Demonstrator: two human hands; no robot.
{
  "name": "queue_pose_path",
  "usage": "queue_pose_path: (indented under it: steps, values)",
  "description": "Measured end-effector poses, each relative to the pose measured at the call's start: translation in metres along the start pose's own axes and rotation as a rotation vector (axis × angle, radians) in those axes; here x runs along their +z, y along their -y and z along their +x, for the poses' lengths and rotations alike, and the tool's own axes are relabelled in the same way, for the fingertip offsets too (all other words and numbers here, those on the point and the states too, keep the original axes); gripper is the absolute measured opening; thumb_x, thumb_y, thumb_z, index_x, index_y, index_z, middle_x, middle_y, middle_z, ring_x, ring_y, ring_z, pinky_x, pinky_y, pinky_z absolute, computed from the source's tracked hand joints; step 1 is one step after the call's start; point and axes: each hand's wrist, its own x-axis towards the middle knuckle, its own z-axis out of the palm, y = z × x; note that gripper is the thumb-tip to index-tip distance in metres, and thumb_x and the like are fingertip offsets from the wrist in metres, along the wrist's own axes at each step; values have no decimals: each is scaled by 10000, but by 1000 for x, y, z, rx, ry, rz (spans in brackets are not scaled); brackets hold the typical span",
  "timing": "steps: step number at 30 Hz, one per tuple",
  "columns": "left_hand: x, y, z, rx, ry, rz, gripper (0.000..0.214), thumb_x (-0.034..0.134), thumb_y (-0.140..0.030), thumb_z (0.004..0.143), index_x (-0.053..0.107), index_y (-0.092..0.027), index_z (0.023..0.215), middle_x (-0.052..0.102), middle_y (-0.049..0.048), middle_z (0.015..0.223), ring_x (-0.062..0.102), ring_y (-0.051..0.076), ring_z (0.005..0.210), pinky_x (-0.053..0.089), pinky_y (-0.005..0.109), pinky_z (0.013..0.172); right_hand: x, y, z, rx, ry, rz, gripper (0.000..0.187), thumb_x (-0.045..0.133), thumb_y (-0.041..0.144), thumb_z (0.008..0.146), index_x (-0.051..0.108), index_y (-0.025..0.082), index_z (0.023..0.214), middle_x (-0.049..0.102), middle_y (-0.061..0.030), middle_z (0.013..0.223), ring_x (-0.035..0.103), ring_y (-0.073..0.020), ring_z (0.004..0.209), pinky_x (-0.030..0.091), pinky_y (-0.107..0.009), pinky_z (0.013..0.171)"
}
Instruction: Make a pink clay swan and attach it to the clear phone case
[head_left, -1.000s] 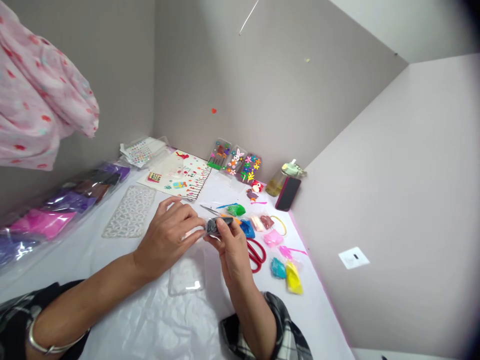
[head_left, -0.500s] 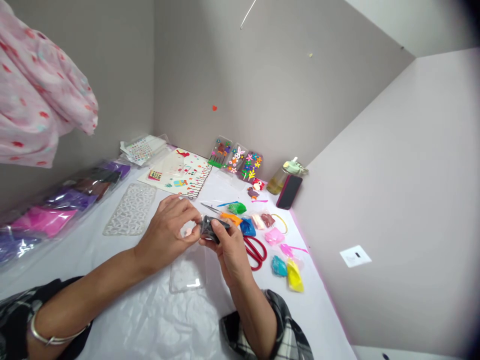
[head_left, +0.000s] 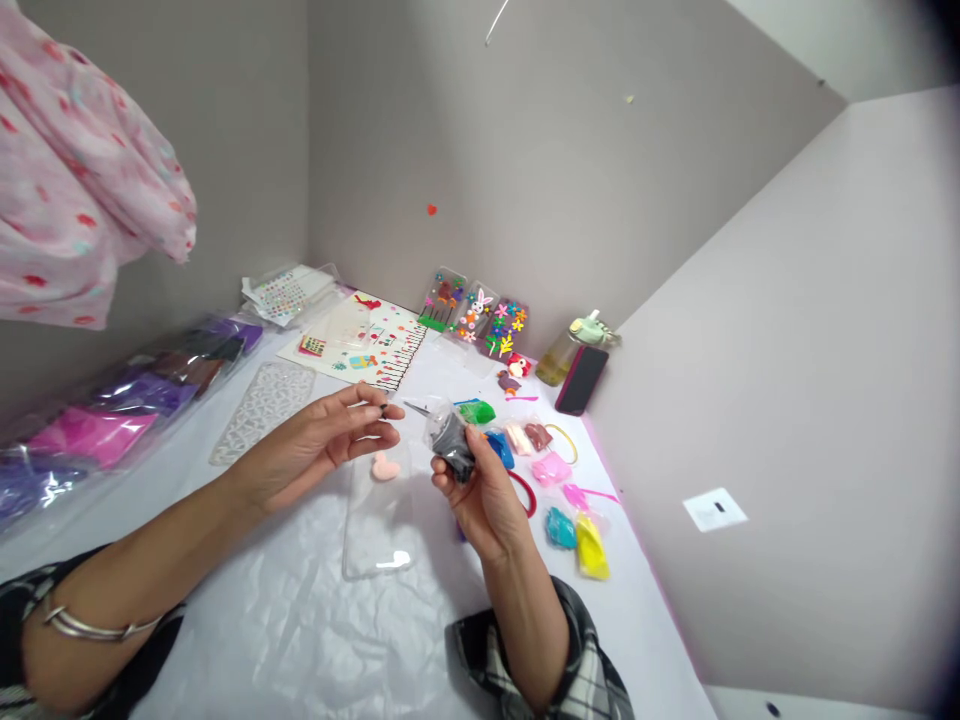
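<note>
My right hand (head_left: 484, 490) is closed around a small clear bag of black clay (head_left: 452, 446), its crumpled mouth pointing up and to the left. Between the thumb and forefinger of my left hand (head_left: 330, 440) sits a tiny black piece of clay (head_left: 383, 411); the other fingers are loosely curled. Below and between the hands lies a clear phone case (head_left: 375, 535). A pale pink clay shape (head_left: 385, 466) rests on its upper part. Red-handled scissors (head_left: 523, 493) are partly covered by my right hand.
Bags of coloured clay, including yellow (head_left: 592, 548) and teal (head_left: 559, 527), lie at the right. Decorated phone cases (head_left: 474, 312) lean on the wall beside a bottle (head_left: 559, 362) and a phone (head_left: 582, 381). A textured sheet (head_left: 262, 412) and a spiral notebook (head_left: 360, 345) lie at left.
My left hand has pulled away leftward from the bag with a bit of black clay. My right hand has moved slightly right with the bag, uncovering the pink shape.
</note>
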Motion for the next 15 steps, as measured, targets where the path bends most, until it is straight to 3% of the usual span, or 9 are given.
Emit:
queue_pose_path:
  steps: [5, 10, 15]
  values:
    - [-1, 6, 2, -13, -27, -6, 344, 913, -446, 793, 800, -258, 1058, 759, 0, 955, 720, 131, 785, 642, 274, 804, -5, 6, 1, -30, -34, -3, 495, 1034, 473, 572, 752, 185, 859, 754, 20, 742, 677, -105, 557, 598, -183, 498]
    - [-2, 9, 1, -13, -47, 18, 333, 922, -477, 770, 855, -234, 987, 701, -14, 824, 666, 113, 720, 637, 253, 748, -8, 8, 1, -51, -36, -17, 447, 1012, 468, 615, 742, 186, 833, 749, 20, 747, 675, -107, 570, 589, -186, 497]
    - [-3, 10, 1, -14, -78, 38, 352, 926, -435, 736, 874, -254, 1034, 759, 10, 865, 721, 159, 851, 630, 286, 882, -9, 8, 3, -56, -36, -28, 471, 1029, 465, 586, 741, 175, 821, 737, 26, 726, 670, -104, 563, 586, -181, 489]
